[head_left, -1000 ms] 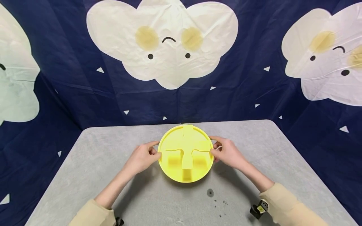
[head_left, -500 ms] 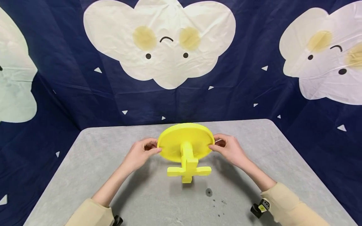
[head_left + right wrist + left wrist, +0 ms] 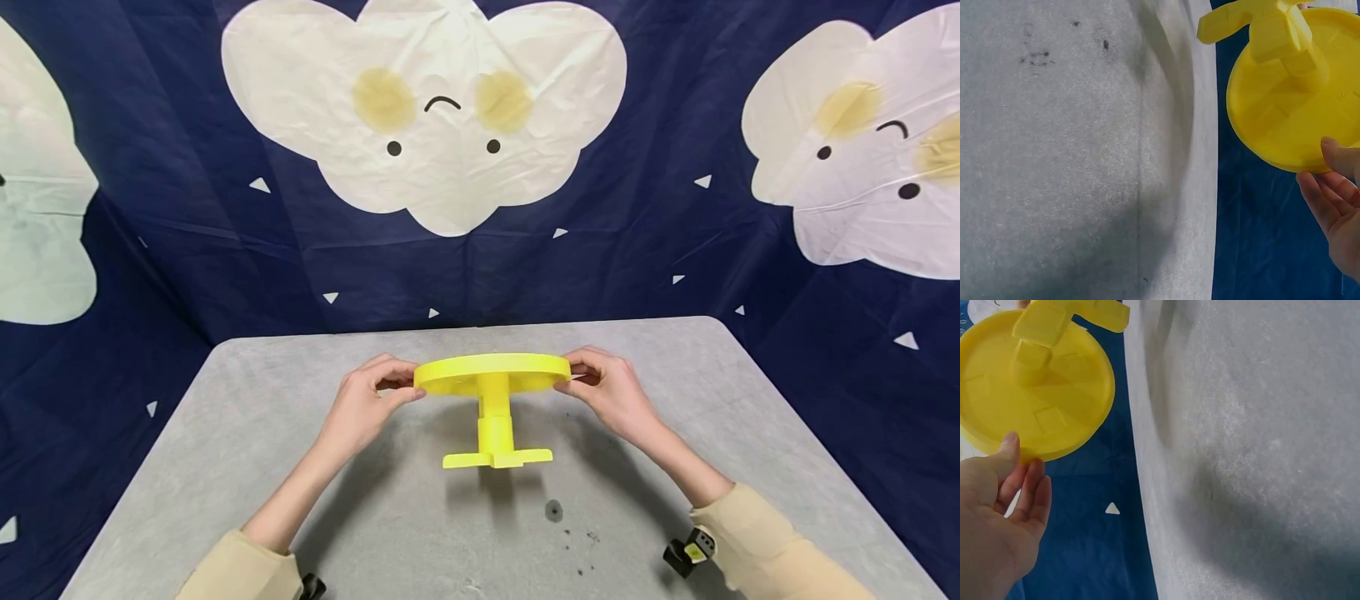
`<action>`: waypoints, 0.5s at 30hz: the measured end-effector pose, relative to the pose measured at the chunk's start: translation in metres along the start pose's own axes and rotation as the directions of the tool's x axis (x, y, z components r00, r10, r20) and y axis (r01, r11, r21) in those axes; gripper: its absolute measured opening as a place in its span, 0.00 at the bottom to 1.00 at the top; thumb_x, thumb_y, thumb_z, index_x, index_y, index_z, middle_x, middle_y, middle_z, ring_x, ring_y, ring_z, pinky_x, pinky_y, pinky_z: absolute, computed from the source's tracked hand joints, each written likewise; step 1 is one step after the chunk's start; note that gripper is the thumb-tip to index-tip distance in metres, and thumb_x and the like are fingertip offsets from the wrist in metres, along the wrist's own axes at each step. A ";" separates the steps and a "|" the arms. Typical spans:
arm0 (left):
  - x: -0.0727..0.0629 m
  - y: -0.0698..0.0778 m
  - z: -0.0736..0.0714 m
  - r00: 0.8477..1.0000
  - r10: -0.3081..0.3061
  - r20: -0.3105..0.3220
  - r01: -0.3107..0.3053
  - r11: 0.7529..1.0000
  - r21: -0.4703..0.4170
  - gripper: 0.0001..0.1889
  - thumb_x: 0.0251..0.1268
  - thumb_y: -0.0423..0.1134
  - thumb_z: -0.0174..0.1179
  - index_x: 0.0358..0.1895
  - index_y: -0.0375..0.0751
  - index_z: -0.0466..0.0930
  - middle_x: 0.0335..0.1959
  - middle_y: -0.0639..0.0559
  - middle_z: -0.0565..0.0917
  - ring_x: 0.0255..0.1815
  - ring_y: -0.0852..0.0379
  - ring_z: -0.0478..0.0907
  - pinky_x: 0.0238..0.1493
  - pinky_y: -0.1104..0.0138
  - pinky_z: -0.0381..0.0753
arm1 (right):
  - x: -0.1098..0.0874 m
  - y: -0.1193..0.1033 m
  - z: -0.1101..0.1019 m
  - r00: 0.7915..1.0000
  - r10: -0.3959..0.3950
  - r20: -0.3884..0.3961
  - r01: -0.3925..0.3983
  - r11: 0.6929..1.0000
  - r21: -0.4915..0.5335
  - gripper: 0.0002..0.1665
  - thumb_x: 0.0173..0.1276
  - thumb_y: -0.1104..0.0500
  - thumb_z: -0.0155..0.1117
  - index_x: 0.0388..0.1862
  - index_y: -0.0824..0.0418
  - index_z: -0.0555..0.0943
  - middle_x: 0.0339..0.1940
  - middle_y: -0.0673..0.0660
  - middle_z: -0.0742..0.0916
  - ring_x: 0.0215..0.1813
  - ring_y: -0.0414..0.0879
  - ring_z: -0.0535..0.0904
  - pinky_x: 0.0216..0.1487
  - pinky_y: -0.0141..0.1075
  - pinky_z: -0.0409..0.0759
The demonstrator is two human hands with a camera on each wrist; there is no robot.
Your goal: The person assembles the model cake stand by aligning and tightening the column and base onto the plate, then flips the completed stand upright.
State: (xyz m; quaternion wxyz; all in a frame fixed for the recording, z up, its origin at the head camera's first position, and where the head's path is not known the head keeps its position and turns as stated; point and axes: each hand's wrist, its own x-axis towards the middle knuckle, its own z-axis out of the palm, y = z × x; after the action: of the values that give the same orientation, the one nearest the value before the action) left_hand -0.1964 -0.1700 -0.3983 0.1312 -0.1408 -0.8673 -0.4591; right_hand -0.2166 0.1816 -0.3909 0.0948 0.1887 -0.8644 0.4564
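Observation:
A yellow plastic stand [image 3: 495,408], like a small cake stand with a round disc on a stem and a cross-shaped foot, is held upright above the table. Its disc is at the top and seen nearly edge-on in the head view. My left hand [image 3: 367,404] pinches the disc's left rim, thumb below and in front. On the opposite rim, my right hand [image 3: 611,396] pinches in the same way. Both wrist views show the underside of the disc [image 3: 997,400] and the foot [image 3: 1272,31] sticking out from it.
The grey table [image 3: 247,467] has dark specks and a round spot [image 3: 553,511] near the front middle. A dark blue cloth [image 3: 262,267] with white cloud prints hangs behind and at both sides. A black device [image 3: 686,557] sits at the right sleeve.
Both hands have tipped the stand: its disc faced the camera, with the cross foot in front of it, and now lies level with the stem and foot hanging below.

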 end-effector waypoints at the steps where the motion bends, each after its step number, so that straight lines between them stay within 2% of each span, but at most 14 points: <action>1: 0.000 0.000 0.000 1.000 0.007 -0.007 -0.007 1.000 0.000 0.14 0.57 0.36 0.76 0.47 0.48 0.90 0.39 0.57 0.88 0.40 0.60 0.86 0.46 0.72 0.86 | 0.000 0.000 0.000 1.000 -0.007 -0.006 0.007 1.000 0.000 0.15 0.59 0.68 0.78 0.46 0.62 0.88 0.42 0.58 0.90 0.42 0.46 0.89 0.42 0.26 0.88; 6: -0.001 -0.001 0.001 0.997 0.055 -0.052 -0.055 0.998 -0.010 0.13 0.56 0.36 0.77 0.45 0.49 0.90 0.38 0.58 0.89 0.42 0.59 0.87 0.49 0.70 0.87 | 0.000 -0.002 0.000 0.998 -0.042 -0.042 0.043 0.999 0.005 0.16 0.58 0.68 0.79 0.45 0.60 0.88 0.42 0.56 0.90 0.41 0.40 0.89 0.42 0.26 0.88; 8: -0.001 0.000 0.001 0.995 0.076 -0.067 -0.076 0.997 -0.006 0.12 0.55 0.35 0.77 0.44 0.49 0.91 0.39 0.58 0.89 0.42 0.60 0.87 0.49 0.72 0.86 | -0.001 -0.004 -0.001 0.997 -0.058 -0.057 0.059 0.998 0.009 0.16 0.57 0.69 0.79 0.45 0.59 0.89 0.43 0.55 0.91 0.42 0.36 0.88 0.44 0.26 0.88; 15: -0.005 0.001 0.002 0.989 0.128 -0.075 -0.128 0.992 -0.004 0.14 0.56 0.33 0.76 0.46 0.48 0.90 0.43 0.57 0.88 0.46 0.59 0.85 0.49 0.77 0.85 | -0.004 -0.005 -0.002 0.992 -0.097 -0.086 0.099 0.995 0.019 0.18 0.58 0.73 0.76 0.47 0.59 0.89 0.47 0.55 0.90 0.48 0.32 0.85 0.49 0.27 0.89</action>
State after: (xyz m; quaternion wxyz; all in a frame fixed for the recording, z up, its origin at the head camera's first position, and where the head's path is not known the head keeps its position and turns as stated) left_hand -0.1918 -0.1688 -0.4005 0.1921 -0.1795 -0.8490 -0.4583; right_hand -0.2111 0.1818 -0.3874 0.1515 0.2123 -0.8440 0.4687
